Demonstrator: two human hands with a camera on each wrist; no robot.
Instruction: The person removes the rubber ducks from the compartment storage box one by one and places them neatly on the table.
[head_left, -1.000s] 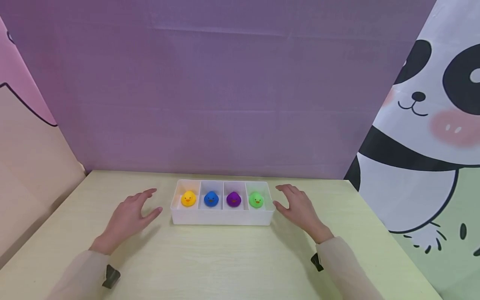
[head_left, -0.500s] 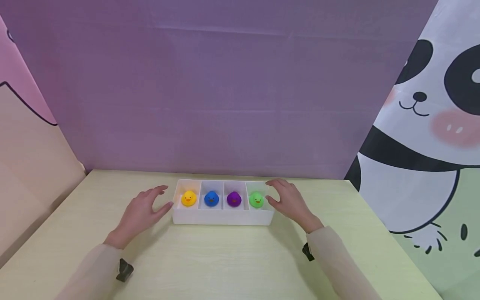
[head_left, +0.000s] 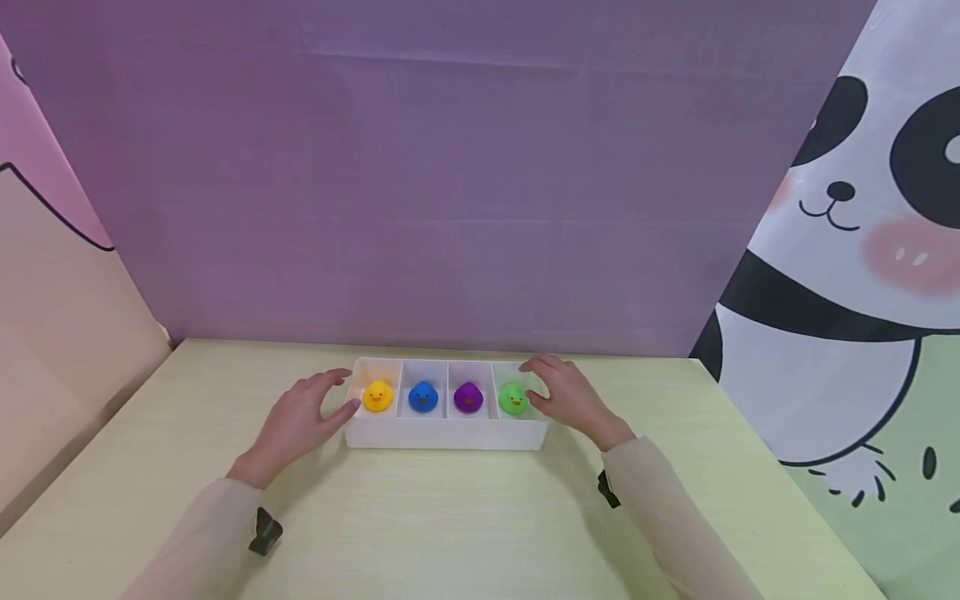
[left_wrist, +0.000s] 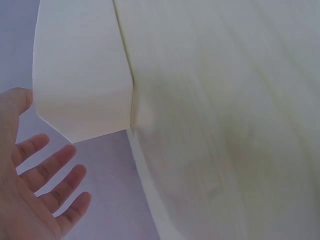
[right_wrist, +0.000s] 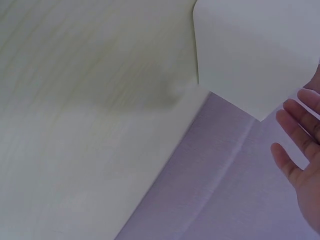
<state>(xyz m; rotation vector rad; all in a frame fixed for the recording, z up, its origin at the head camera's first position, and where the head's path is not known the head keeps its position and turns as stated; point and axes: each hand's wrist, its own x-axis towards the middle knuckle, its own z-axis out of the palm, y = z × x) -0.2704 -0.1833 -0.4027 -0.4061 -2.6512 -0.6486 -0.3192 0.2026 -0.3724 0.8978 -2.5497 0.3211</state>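
Four ducks sit in the white tray (head_left: pixel 442 435), one per compartment, left to right: yellow duck (head_left: pixel 377 396), blue duck (head_left: pixel 423 397), purple duck (head_left: pixel 468 397), green duck (head_left: pixel 513 398). Tray is mid worktop (head_left: pixel 450 517), near the far edge. I see my left hand (head_left: pixel 300 417) at the tray's left end, fingers spread and relaxed, thumb tip at or just beside the tray's left wall by the yellow duck; gripping nothing. My right hand (head_left: pixel 566 396) is at the tray's right end, fingers loosely extended over the rim beside the green duck; can't tell if it touches the duck or the rim, nothing gripped. Left wrist view shows spread fingers (left_wrist: pixel 45 170) just off the tray's outer wall (left_wrist: pixel 80 75), apart from it. Right wrist view shows straight fingers (right_wrist: pixel 300 130) near the tray's corner (right_wrist: pixel 250 55). Purple backdrop (head_left: pixel 450 167) behind the worktop, panda cloth (head_left: pixel 862 250) on the right.
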